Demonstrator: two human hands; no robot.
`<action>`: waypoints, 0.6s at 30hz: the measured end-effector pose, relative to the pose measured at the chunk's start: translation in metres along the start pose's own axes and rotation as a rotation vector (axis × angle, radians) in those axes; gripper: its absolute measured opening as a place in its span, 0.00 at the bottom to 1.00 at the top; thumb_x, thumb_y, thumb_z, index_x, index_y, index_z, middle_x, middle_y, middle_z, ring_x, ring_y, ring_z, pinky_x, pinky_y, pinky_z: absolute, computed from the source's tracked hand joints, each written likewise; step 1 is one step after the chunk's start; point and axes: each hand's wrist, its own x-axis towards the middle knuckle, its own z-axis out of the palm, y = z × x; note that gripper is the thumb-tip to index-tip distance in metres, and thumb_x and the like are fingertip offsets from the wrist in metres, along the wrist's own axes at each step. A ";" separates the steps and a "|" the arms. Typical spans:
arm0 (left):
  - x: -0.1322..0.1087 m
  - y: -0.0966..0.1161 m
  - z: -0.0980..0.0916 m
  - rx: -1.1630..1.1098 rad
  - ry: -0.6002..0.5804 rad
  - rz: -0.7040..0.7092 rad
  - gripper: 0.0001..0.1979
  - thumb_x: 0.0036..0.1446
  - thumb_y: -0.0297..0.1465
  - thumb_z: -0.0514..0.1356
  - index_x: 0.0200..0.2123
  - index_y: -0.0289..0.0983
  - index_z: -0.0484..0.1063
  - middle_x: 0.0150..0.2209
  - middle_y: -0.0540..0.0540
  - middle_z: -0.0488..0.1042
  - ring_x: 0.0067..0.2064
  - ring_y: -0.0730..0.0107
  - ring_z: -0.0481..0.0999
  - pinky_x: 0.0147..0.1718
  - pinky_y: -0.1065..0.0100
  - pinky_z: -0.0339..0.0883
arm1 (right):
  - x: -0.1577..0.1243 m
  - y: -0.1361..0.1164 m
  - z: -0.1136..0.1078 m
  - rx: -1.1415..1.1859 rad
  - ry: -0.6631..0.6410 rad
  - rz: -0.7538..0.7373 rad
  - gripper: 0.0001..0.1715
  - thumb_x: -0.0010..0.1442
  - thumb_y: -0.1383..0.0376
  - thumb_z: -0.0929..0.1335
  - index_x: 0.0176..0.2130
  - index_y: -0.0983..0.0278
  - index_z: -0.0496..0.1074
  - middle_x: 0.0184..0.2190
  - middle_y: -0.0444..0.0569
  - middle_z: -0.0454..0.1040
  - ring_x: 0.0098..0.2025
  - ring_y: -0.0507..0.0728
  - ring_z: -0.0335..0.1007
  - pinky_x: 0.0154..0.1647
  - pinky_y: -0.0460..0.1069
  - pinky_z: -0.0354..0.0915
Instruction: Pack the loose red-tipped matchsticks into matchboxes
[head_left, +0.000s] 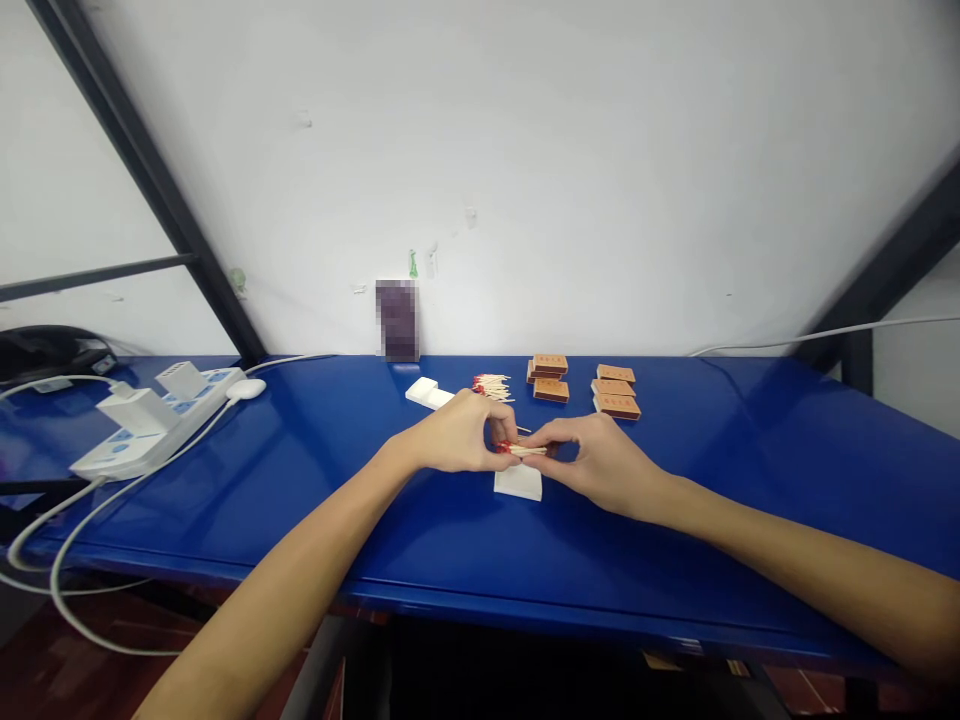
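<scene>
Between my two hands lies a small bundle of red-tipped matches (529,450), held level above the table. My left hand (469,432) pinches the bundle at its red heads. My right hand (600,462) closes thumb and fingers on the pale stick ends. Just below the fingers is a white matchbox tray (518,482), its far part hidden by my hands. A loose pile of matches (492,387) rests behind my left hand. Beside it are more white matchbox trays (427,392), partly covered by that hand.
Several orange-brown matchboxes (551,390) are stacked at the back, with another group of matchboxes (616,405) to their right. A white power strip (161,425) with chargers and cables occupies the left side of the blue table (750,440). A blurred dark rectangle (397,320) stands against the wall.
</scene>
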 end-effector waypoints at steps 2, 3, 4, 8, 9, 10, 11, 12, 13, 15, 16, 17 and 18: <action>-0.001 0.004 -0.001 -0.016 -0.061 -0.005 0.06 0.48 0.29 0.67 0.27 0.35 0.73 0.27 0.51 0.76 0.30 0.73 0.75 0.30 0.72 0.66 | -0.004 -0.006 0.000 0.036 -0.048 0.020 0.09 0.61 0.59 0.70 0.37 0.59 0.81 0.30 0.44 0.82 0.29 0.55 0.75 0.29 0.48 0.67; -0.002 0.005 -0.001 -0.020 -0.087 -0.010 0.07 0.48 0.29 0.67 0.27 0.35 0.72 0.27 0.51 0.76 0.29 0.73 0.74 0.29 0.72 0.66 | -0.005 -0.009 0.000 0.042 -0.066 0.021 0.09 0.62 0.59 0.70 0.37 0.59 0.81 0.30 0.45 0.82 0.29 0.55 0.75 0.29 0.48 0.67; -0.002 0.006 -0.001 -0.022 -0.109 -0.016 0.07 0.47 0.29 0.67 0.26 0.35 0.71 0.27 0.51 0.75 0.29 0.73 0.74 0.28 0.72 0.65 | -0.006 -0.010 0.001 0.044 -0.079 0.017 0.09 0.62 0.59 0.70 0.37 0.58 0.81 0.31 0.45 0.82 0.29 0.55 0.75 0.28 0.47 0.66; -0.003 0.004 0.000 -0.026 -0.161 -0.026 0.08 0.47 0.29 0.67 0.25 0.35 0.70 0.26 0.52 0.74 0.28 0.75 0.72 0.26 0.73 0.63 | -0.006 -0.008 0.007 0.007 -0.089 -0.019 0.09 0.62 0.60 0.69 0.37 0.57 0.82 0.31 0.45 0.82 0.28 0.54 0.74 0.27 0.47 0.64; -0.003 0.003 0.001 -0.028 -0.165 -0.026 0.08 0.47 0.29 0.67 0.26 0.35 0.70 0.26 0.52 0.74 0.28 0.75 0.71 0.27 0.73 0.62 | -0.005 -0.007 0.007 -0.006 -0.087 -0.026 0.09 0.62 0.61 0.69 0.37 0.57 0.81 0.31 0.45 0.81 0.28 0.53 0.74 0.27 0.46 0.64; -0.003 0.002 0.001 -0.030 -0.168 -0.027 0.08 0.47 0.29 0.67 0.26 0.35 0.70 0.27 0.52 0.74 0.28 0.75 0.71 0.27 0.73 0.62 | -0.005 -0.006 0.008 -0.028 -0.089 -0.030 0.08 0.61 0.62 0.69 0.37 0.57 0.81 0.30 0.45 0.81 0.28 0.53 0.73 0.28 0.46 0.64; -0.003 0.002 0.002 -0.030 -0.170 -0.029 0.08 0.47 0.29 0.67 0.26 0.35 0.70 0.27 0.52 0.74 0.28 0.75 0.71 0.26 0.73 0.62 | -0.004 -0.005 0.008 -0.056 -0.091 -0.033 0.08 0.61 0.62 0.70 0.37 0.57 0.81 0.30 0.45 0.80 0.28 0.53 0.73 0.28 0.46 0.63; -0.002 0.001 0.002 -0.029 -0.171 -0.029 0.08 0.47 0.29 0.67 0.26 0.35 0.70 0.27 0.52 0.74 0.28 0.75 0.71 0.26 0.73 0.62 | -0.003 -0.005 0.008 -0.088 -0.094 -0.037 0.08 0.61 0.62 0.70 0.37 0.57 0.81 0.29 0.45 0.80 0.28 0.53 0.73 0.29 0.47 0.63; -0.002 0.000 0.002 -0.030 -0.172 -0.029 0.08 0.47 0.29 0.67 0.26 0.35 0.69 0.26 0.52 0.74 0.27 0.76 0.71 0.26 0.73 0.62 | -0.003 -0.004 0.007 -0.116 -0.097 -0.042 0.08 0.61 0.62 0.70 0.37 0.56 0.82 0.29 0.46 0.79 0.28 0.53 0.72 0.30 0.47 0.63; -0.002 0.000 0.003 -0.040 -0.175 -0.030 0.08 0.48 0.30 0.67 0.26 0.35 0.69 0.25 0.53 0.73 0.27 0.76 0.70 0.25 0.74 0.62 | -0.001 -0.003 0.007 -0.131 -0.114 -0.039 0.08 0.62 0.61 0.70 0.37 0.57 0.81 0.27 0.45 0.78 0.27 0.53 0.71 0.29 0.47 0.62; -0.002 0.000 0.004 -0.047 -0.174 -0.030 0.08 0.48 0.30 0.67 0.26 0.35 0.69 0.25 0.53 0.72 0.27 0.76 0.70 0.25 0.74 0.62 | -0.001 -0.002 0.006 -0.114 -0.125 -0.027 0.08 0.62 0.61 0.69 0.36 0.57 0.81 0.26 0.44 0.77 0.26 0.52 0.70 0.28 0.46 0.61; -0.002 0.000 0.004 -0.052 -0.170 -0.030 0.08 0.49 0.30 0.67 0.26 0.35 0.70 0.25 0.53 0.72 0.27 0.76 0.71 0.25 0.74 0.62 | 0.000 -0.001 0.006 -0.088 -0.137 -0.011 0.08 0.62 0.61 0.69 0.36 0.57 0.81 0.25 0.43 0.77 0.25 0.52 0.69 0.27 0.46 0.60; -0.002 0.000 0.004 -0.054 -0.163 -0.030 0.08 0.49 0.31 0.67 0.27 0.35 0.70 0.25 0.52 0.73 0.27 0.75 0.71 0.26 0.73 0.63 | 0.000 0.000 0.005 -0.062 -0.149 0.006 0.08 0.61 0.61 0.69 0.36 0.58 0.81 0.24 0.43 0.76 0.23 0.51 0.68 0.25 0.46 0.59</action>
